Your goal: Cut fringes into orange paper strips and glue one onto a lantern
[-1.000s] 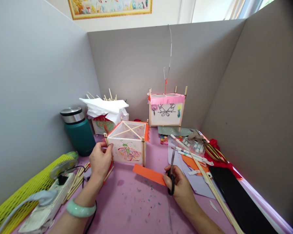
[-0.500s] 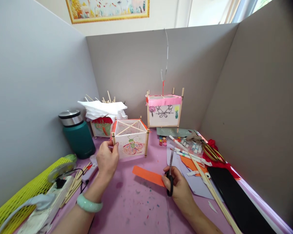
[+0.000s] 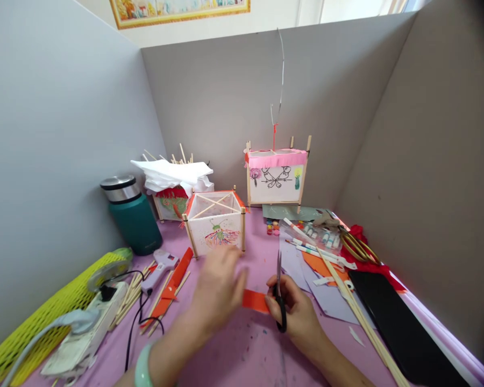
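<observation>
My right hand (image 3: 296,312) grips black-handled scissors (image 3: 279,293), blades pointing up and away, thumb resting on an orange paper strip (image 3: 255,301) that lies on the pink table (image 3: 234,349). My left hand (image 3: 220,287) is smeared by motion just left of the strip, covering its left end; its fingers cannot be made out. Behind it stands a small stick-framed paper lantern (image 3: 215,223) with a painted insect and orange trim, free of both hands.
A pink-topped lantern (image 3: 276,177) with a wire hook stands at the back. A teal flask (image 3: 132,215), a third lantern under white paper (image 3: 173,180), a glue gun (image 3: 161,264), power strip (image 3: 84,333), sticks, paint tubes (image 3: 318,236) and a black sheet (image 3: 403,333) lie around. Grey partitions enclose the table.
My left hand has let go of the small lantern and swung right toward the orange strip. The lantern now stands farther back on its own. My right hand stays put with the scissors.
</observation>
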Tool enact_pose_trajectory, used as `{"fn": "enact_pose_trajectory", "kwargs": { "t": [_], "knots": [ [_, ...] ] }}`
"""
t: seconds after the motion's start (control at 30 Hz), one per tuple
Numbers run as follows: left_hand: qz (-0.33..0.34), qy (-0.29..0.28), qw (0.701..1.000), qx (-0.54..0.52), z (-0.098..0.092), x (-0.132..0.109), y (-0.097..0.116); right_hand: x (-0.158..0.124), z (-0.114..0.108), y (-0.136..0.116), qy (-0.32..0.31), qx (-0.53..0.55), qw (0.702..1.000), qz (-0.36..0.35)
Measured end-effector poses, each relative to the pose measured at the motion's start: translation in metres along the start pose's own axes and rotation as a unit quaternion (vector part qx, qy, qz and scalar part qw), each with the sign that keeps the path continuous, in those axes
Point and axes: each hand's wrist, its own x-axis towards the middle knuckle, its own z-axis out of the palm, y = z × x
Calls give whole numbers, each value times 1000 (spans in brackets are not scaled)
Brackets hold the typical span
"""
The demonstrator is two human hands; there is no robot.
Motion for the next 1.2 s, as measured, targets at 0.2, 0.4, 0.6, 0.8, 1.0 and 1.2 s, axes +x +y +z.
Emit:
{"fn": "enact_pose_trajectory", "kwargs": {
  "t": [0.2,0.4,0.6,0.8,1.0,1.2],
  "knots": [
    [-143,-338,917,-154,21,4,18,-4,0,-1,-44,6,998,-35],
    [-193,-393,846,-304,20,-5,4,-5,0,-6,-58,17,998,-31],
    [-309,-315,827,-348,30,-14,-9,0,-4,-9,-73,-7,996,51],
    [-456,-245,708,-481,25,-8,-10,6,-15,-11,-37,-126,990,-47],
    [-446,-270,679,-516,20,-9,-14,6,-19,-15,-103,-148,983,-20],
    [-445,-281,690,-496,19,-7,-14,4,-21,-20,-118,-194,973,-39]
  ]
}}
